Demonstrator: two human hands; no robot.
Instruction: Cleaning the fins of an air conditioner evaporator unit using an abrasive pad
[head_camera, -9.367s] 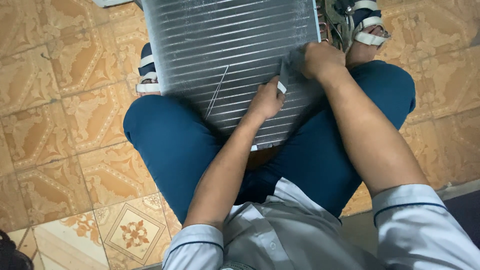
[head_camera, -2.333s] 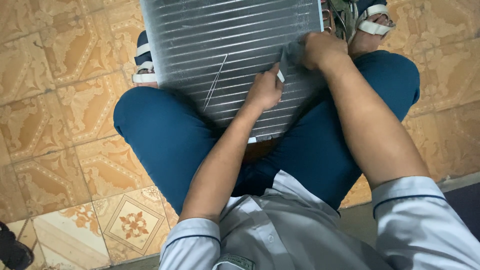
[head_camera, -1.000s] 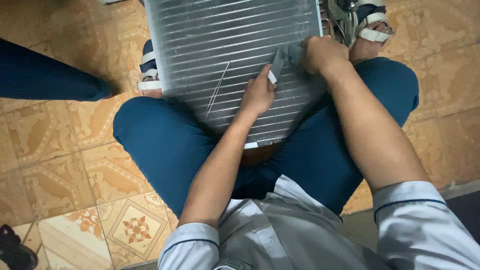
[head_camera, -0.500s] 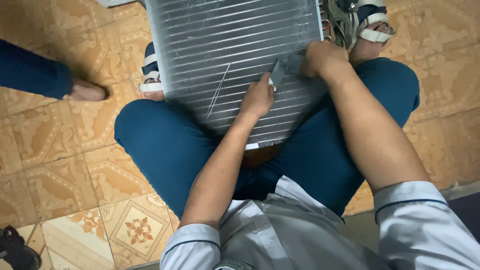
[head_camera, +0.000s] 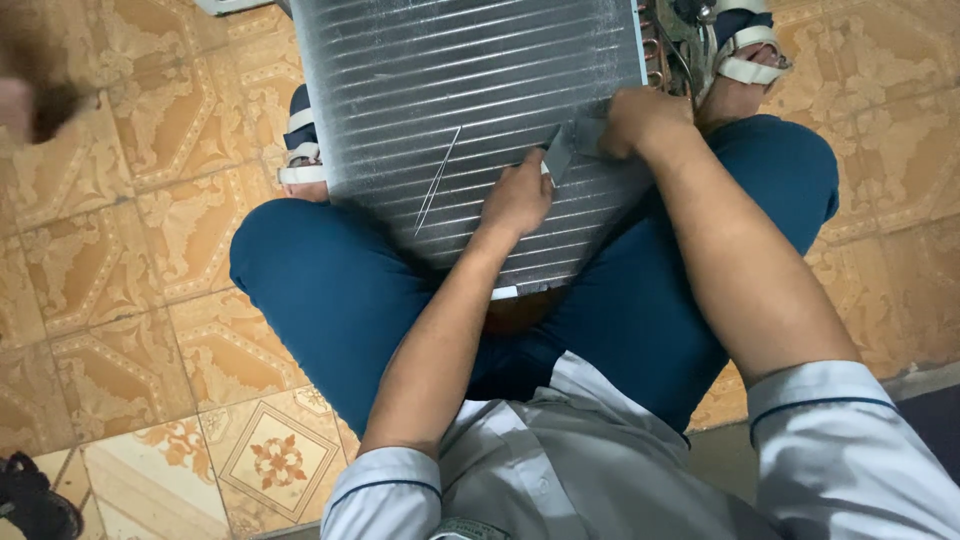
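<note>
Nearest the camera: one grey shirt with two pale cuffs, and below it the person's blue trousers, knees spread wide.

One finned metal coil panel rests on the lap, leaning away from the body. Its long axis cannot be judged, since the far end runs out of frame at the top. The fins run as fine parallel lines across the panel, slightly tilted. The near edge of the panel sits between the thighs; a small pale tab shows at that edge. One thin bright scratch or wire lies diagonally on the panel face, left of the hands.

Left hand lies on the lower middle of the panel, fingers curled and pinching the near end of a small grey flat tool. Right hand sits near the panel's right edge, fingers closed on the far end of the same tool. The tool lies flat against the fins, long axis slanting up to the right. Two hands, one tool.

Open panel face lies left of and above the hands; little room remains between the right hand and the right edge.

Beyond the panel: two feet in strapped sandals, one at each side edge. Patterned floor tiles surround everything. One dark shoe sits far left of the panel, at the frame's bottom corner. A blurred shape is at upper left; cannot tell what.
</note>
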